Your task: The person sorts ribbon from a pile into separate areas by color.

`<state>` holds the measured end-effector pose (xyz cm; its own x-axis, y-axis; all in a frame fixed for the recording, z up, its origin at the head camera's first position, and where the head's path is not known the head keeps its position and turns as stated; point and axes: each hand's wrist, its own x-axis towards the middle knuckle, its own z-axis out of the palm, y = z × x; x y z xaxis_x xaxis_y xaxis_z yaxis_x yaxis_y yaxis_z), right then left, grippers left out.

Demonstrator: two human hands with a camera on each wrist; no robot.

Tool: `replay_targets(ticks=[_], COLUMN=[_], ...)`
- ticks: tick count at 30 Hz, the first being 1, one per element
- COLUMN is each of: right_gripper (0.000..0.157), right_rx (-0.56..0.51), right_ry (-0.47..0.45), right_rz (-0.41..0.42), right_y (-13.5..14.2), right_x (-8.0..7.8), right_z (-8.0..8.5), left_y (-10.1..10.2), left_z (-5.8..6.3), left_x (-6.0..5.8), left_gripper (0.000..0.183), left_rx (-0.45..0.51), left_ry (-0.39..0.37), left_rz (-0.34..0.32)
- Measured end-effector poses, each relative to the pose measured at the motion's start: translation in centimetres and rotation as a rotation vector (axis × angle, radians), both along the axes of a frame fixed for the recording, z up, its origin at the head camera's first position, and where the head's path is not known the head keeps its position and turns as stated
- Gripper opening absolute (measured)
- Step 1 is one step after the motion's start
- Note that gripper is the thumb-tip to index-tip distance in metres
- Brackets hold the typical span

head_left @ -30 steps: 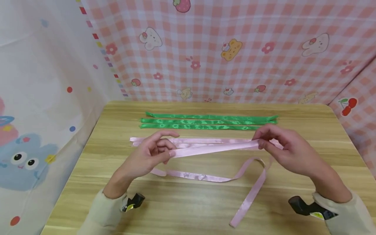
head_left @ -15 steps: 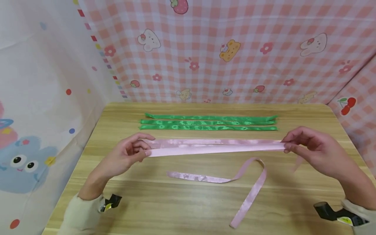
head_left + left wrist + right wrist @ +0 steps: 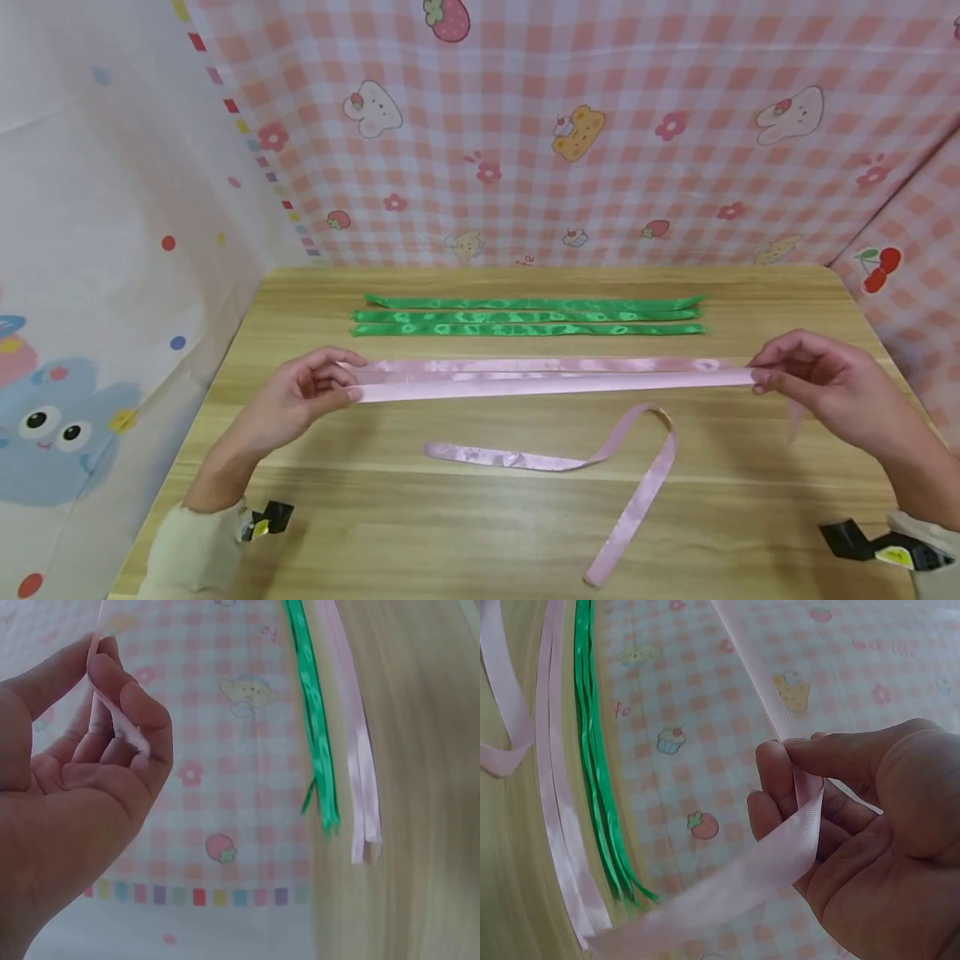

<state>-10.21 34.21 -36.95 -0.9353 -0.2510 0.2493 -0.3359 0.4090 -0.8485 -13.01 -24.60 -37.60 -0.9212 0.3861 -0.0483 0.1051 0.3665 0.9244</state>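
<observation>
A pink satin ribbon (image 3: 555, 387) is stretched nearly straight between the two hands, above the table. My left hand (image 3: 303, 387) pinches it near one end between thumb and fingers; in the left wrist view a short tail lies against the curled fingers. My right hand (image 3: 817, 383) pinches the other side, and a loose tail (image 3: 727, 892) hangs from it in the right wrist view. Just behind the held ribbon, two pink ribbons (image 3: 360, 772) lie side by side on the table. Another pink ribbon (image 3: 637, 508) lies loosely bent in front.
Three green ribbons (image 3: 525, 317) lie in parallel rows farther back on the wooden table (image 3: 450, 542). A pink checked cloth (image 3: 465, 125) hangs behind the table, and a white patterned cloth (image 3: 97, 250) at the left.
Both hands have moved apart, the left to the left and the right to the right, so a longer stretch of the pink ribbon spans between them. The bent ribbon stays on the table.
</observation>
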Motion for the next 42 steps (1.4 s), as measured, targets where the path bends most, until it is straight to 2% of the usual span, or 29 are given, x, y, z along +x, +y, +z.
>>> replay_targets(ticks=[3, 8, 12, 16, 19, 23, 26, 30, 35, 39, 42], right_gripper=[0.022, 0.019, 0.020, 0.022, 0.018, 0.010, 0.012, 0.019, 0.016, 0.010, 0.006], right_rx=[0.027, 0.038, 0.007, -0.028, -0.003, 0.011, -0.182, -0.385, -0.301, -0.204, -0.226], right_ry=[-0.018, -0.068, -0.087, -0.110, -0.148, -0.196, -0.216, -0.264, -0.365, -0.423, -0.443], right_rz=[-0.044, -0.102, -0.102, -0.098, -0.142, -0.175, -0.103, -0.053, -0.124, -0.178, -0.215], right_y=[0.6, 1.5, 2.5, 3.4, 4.0, 5.0, 5.8, 6.4, 6.6, 6.3, 5.8], right_x=[-0.2, -0.3, -0.5, -0.9, -1.1, -1.3, -1.5, -1.6, -1.9, -2.2, -2.4], right_z=[-0.5, -1.2, -1.6, -2.1, -2.5, -3.1, -4.1, -5.8, -7.1, -8.0, -8.7], left_y=[-0.4, -1.4, -2.1, -2.9, -3.7, -4.8, -5.1, -5.1, -5.3, -5.4, -5.3], left_z=[-0.3, -0.9, -1.1, -1.4, -1.8, -2.6, -3.5, -4.7, -5.9, -6.7, -7.1], left_x=[-0.3, -0.7, -1.0, -1.3, -1.5, -2.0, -2.4, -2.9, -3.2, -3.4, -3.5], left_gripper=[0.030, 0.026, 0.024, 0.022, 0.021, 0.022, 0.022, 0.026, 0.037, 0.039, 0.038], left_rx=[-0.022, 0.003, 0.023, 0.105, 0.164, 0.165, 0.189, 0.227, 0.182, 0.159, 0.144], left_ry=[-0.002, -0.033, -0.060, -0.079, -0.102, -0.146, -0.189, -0.252, -0.287, -0.311, -0.326], left_rz=[0.014, 0.024, 0.074, 0.101, 0.098, 0.122, 0.174, 0.251, 0.253, 0.265, 0.311])
